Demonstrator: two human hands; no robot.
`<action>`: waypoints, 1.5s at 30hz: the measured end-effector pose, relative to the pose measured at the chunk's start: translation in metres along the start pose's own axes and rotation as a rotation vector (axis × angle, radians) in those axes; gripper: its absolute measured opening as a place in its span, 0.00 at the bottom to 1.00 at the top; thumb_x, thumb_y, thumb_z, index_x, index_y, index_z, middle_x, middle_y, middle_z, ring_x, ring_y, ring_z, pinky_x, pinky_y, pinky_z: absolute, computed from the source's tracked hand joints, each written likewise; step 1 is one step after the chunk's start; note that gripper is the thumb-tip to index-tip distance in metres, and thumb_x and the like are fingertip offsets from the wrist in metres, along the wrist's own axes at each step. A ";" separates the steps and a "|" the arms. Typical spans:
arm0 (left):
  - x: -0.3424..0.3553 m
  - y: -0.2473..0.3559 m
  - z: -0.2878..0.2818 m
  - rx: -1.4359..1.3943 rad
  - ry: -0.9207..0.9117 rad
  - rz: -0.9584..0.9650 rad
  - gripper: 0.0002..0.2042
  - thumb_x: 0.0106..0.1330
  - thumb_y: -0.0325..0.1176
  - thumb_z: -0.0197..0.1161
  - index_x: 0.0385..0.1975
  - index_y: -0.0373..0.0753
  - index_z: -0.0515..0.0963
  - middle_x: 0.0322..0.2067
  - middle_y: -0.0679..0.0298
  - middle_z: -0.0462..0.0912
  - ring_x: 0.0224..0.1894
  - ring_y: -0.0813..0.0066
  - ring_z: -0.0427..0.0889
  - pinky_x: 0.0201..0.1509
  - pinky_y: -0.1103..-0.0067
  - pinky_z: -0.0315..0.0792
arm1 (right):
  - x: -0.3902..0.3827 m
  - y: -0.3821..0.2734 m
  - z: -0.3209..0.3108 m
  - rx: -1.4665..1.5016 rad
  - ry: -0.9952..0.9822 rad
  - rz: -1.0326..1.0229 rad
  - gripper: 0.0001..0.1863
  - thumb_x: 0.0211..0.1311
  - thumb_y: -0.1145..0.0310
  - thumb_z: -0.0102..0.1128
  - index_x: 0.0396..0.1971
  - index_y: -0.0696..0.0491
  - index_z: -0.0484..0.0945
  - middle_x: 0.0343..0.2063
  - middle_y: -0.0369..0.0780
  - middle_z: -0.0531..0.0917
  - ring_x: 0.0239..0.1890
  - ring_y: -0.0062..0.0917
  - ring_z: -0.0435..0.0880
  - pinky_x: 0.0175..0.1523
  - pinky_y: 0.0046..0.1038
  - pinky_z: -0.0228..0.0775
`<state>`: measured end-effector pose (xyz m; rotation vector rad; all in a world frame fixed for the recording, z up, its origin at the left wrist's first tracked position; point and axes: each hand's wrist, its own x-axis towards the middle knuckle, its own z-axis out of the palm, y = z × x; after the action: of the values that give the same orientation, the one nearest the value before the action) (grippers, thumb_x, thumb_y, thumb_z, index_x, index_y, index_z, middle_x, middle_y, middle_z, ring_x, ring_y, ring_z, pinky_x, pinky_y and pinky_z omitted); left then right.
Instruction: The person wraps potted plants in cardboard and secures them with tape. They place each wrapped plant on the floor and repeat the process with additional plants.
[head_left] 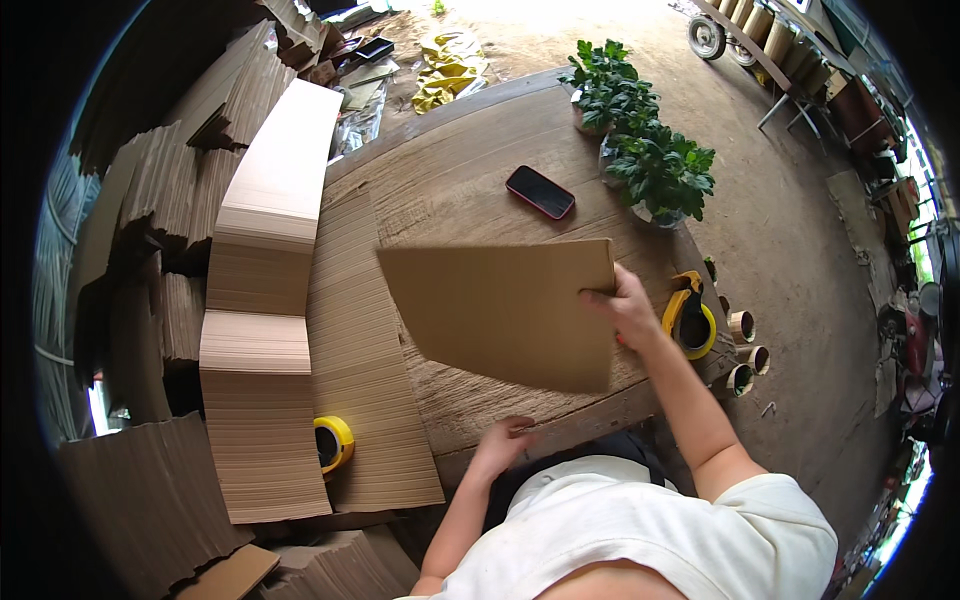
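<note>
My right hand (630, 308) grips a flat brown cardboard sheet (500, 310) by its right edge, thumb on the near face. The sheet is held tilted over the wooden table (450, 220), slightly blurred along its lower edge. Low by the table's front edge, my left hand (503, 447) is apart from the sheet, its fingers loosely bent and spread, somewhat blurred, with nothing seen in them. Right of my right hand, a yellow tape dispenser (690, 318) rests at the table's right edge.
Long creased cardboard (265, 270) lies along the table's left side, beside a yellow tape roll (335, 445). Cardboard stacks (150, 190) crowd the left. A phone (540, 192) and leafy potted plants (655, 165) stand farther back. Cardboard tubes (741, 327) are beyond the right edge.
</note>
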<state>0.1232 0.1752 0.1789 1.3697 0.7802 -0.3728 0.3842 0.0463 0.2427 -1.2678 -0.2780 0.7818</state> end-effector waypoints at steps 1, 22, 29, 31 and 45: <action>-0.012 0.024 -0.007 0.070 -0.016 0.053 0.24 0.53 0.30 0.68 0.51 0.36 0.70 0.40 0.64 0.80 0.43 0.74 0.78 0.48 0.77 0.72 | 0.003 -0.019 -0.005 -0.106 -0.094 0.017 0.18 0.53 0.80 0.60 0.46 0.58 0.72 0.38 0.34 0.79 0.41 0.18 0.76 0.47 0.22 0.69; 0.069 -0.116 -0.078 -0.518 0.633 0.052 0.12 0.70 0.38 0.50 0.32 0.36 0.71 0.31 0.65 0.77 0.32 0.78 0.73 0.37 0.79 0.71 | 0.006 0.068 -0.086 -0.859 0.395 -0.088 0.23 0.45 0.74 0.63 0.47 0.54 0.74 0.37 0.44 0.80 0.40 0.34 0.79 0.49 0.31 0.72; 0.087 -0.126 -0.067 -0.516 0.631 -0.031 0.14 0.71 0.40 0.49 0.38 0.33 0.72 0.37 0.62 0.79 0.39 0.73 0.76 0.45 0.74 0.72 | -0.010 0.105 -0.127 -0.980 0.207 0.269 0.20 0.48 0.67 0.60 0.44 0.56 0.76 0.35 0.45 0.82 0.39 0.35 0.81 0.47 0.32 0.72; 0.084 -0.121 -0.063 -0.516 0.652 -0.043 0.14 0.71 0.40 0.49 0.38 0.33 0.72 0.37 0.62 0.79 0.39 0.74 0.76 0.45 0.74 0.72 | -0.012 0.116 -0.120 -1.005 0.074 0.325 0.21 0.49 0.66 0.61 0.45 0.56 0.76 0.37 0.45 0.82 0.40 0.35 0.81 0.47 0.32 0.72; 0.082 -0.104 -0.053 -0.521 0.638 0.110 0.14 0.70 0.40 0.51 0.35 0.34 0.74 0.34 0.64 0.80 0.35 0.78 0.76 0.41 0.78 0.72 | 0.003 0.149 -0.104 -0.556 -0.035 0.554 0.19 0.55 0.66 0.60 0.46 0.59 0.75 0.32 0.37 0.82 0.29 0.16 0.79 0.32 0.19 0.71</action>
<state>0.0975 0.2218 0.0467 1.0217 1.2139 0.3638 0.3927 -0.0161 0.0727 -1.8970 -0.1755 1.2526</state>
